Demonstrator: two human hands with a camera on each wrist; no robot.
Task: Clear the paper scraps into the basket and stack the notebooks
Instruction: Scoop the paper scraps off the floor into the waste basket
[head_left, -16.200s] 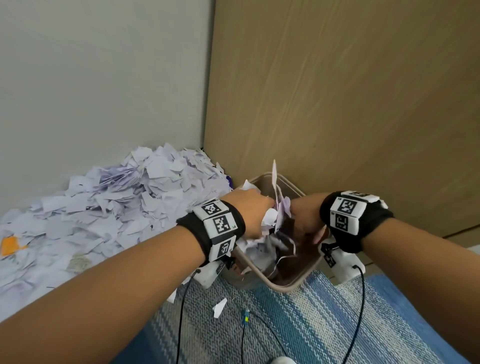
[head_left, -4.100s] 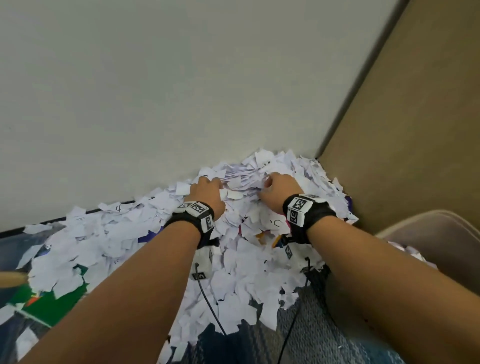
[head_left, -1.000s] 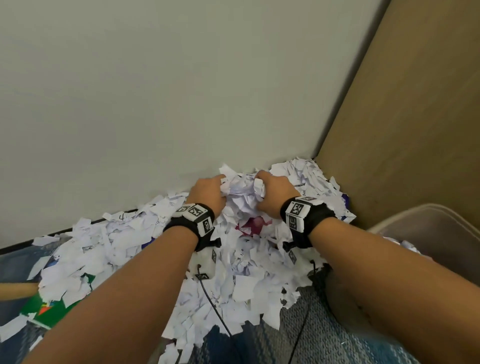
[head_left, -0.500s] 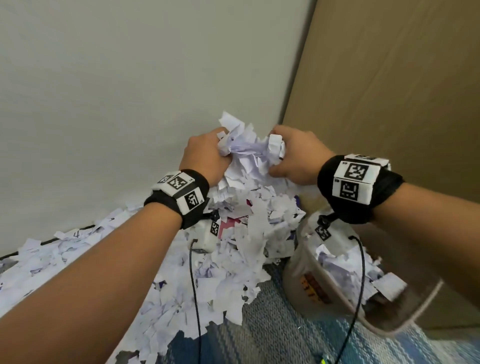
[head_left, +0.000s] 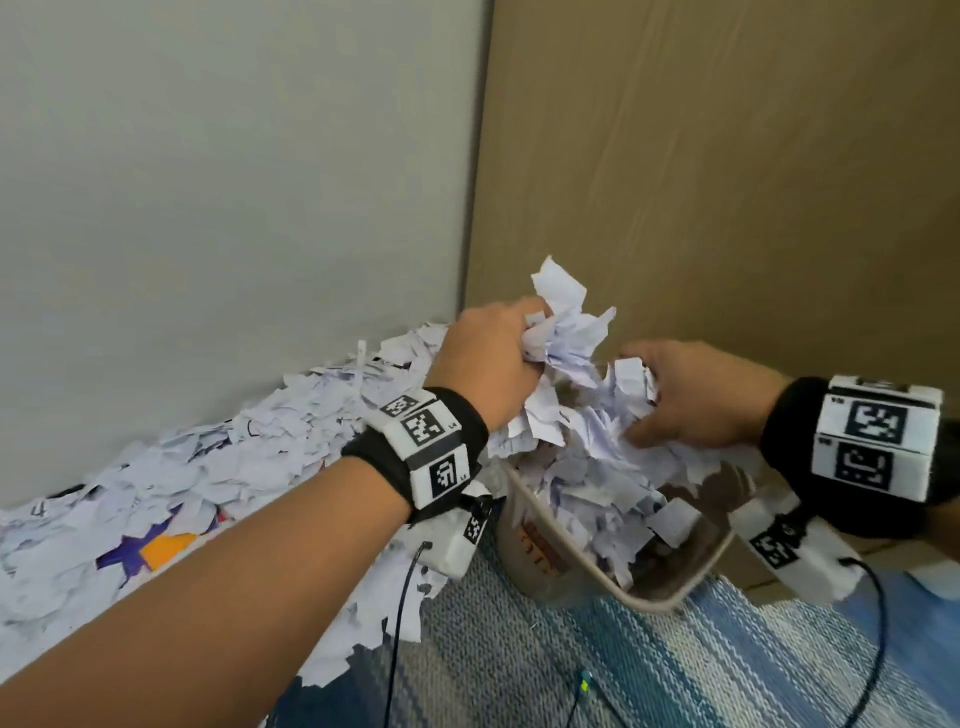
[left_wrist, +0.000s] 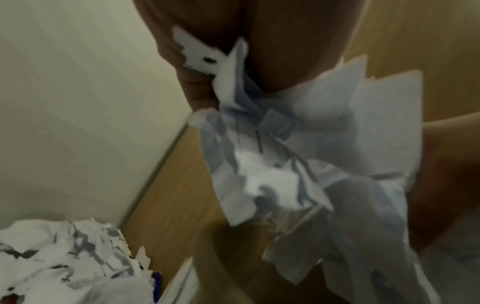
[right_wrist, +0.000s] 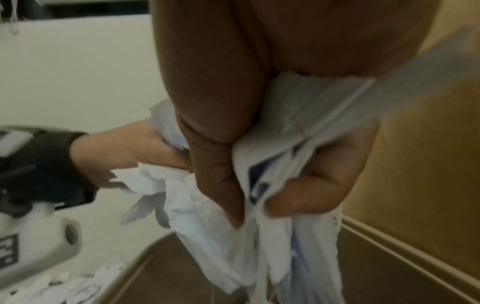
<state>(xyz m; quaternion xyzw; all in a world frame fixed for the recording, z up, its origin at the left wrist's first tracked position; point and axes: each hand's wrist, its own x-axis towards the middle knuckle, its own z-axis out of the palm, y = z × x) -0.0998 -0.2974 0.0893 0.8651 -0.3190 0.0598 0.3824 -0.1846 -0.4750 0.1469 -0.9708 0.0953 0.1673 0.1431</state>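
Observation:
Both hands hold a bundle of white paper scraps (head_left: 576, 343) above the beige basket (head_left: 680, 587), which has scraps (head_left: 597, 499) inside. My left hand (head_left: 498, 358) grips one clump (left_wrist: 272, 144) at the basket's left rim. My right hand (head_left: 691, 400) pinches the other clump (right_wrist: 262, 185) over the basket's middle, with loose pieces hanging below it. A big heap of scraps (head_left: 208, 467) covers the floor to the left. A patch of purple and orange notebook cover (head_left: 150, 551) peeks out from under the heap.
A white wall (head_left: 234, 182) stands behind the heap and a wooden panel (head_left: 727, 182) behind the basket. A blue striped rug (head_left: 571, 665) lies under the basket. Black cables (head_left: 395, 623) hang from both wristbands.
Both hands lifted the bundle off the heap and carried it right, over the basket. The hands have drawn apart and scraps are dropping in.

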